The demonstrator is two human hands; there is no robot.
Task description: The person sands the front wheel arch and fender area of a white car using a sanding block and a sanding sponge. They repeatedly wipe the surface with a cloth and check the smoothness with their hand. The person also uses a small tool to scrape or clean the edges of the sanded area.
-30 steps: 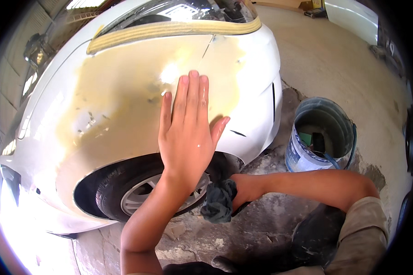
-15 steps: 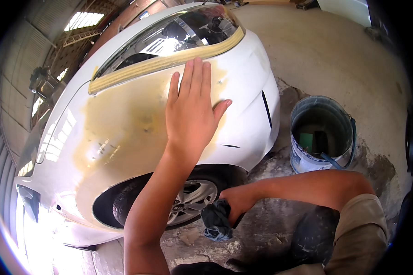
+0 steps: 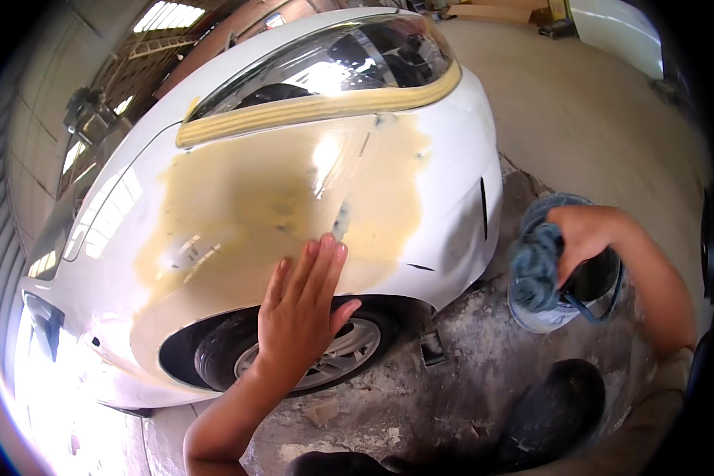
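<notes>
My left hand (image 3: 301,297) is open, its fingers stretched out over the lower edge of a white car's fender (image 3: 238,210), just above the wheel arch. The fingertips appear to rest on the panel. Yellowish-beige patches with small dark spots cover much of the fender. My right hand (image 3: 583,238) is closed on a crumpled blue-grey cloth (image 3: 536,270), held over a bucket (image 3: 531,320). Hand and cloth hide much of the bucket's opening.
Yellow masking tape (image 3: 317,109) borders the headlight (image 3: 325,67). Below the fender is a wheel (image 3: 349,345) with a silver rim. A small dark block (image 3: 432,347) lies on the stained floor (image 3: 468,381). My dark shoe (image 3: 555,404) is near the bottom.
My left hand has slid down the fender from near the headlight tape toward the wheel arch. My right hand has carried the cloth from beside the wheel up and right, over the bucket.
</notes>
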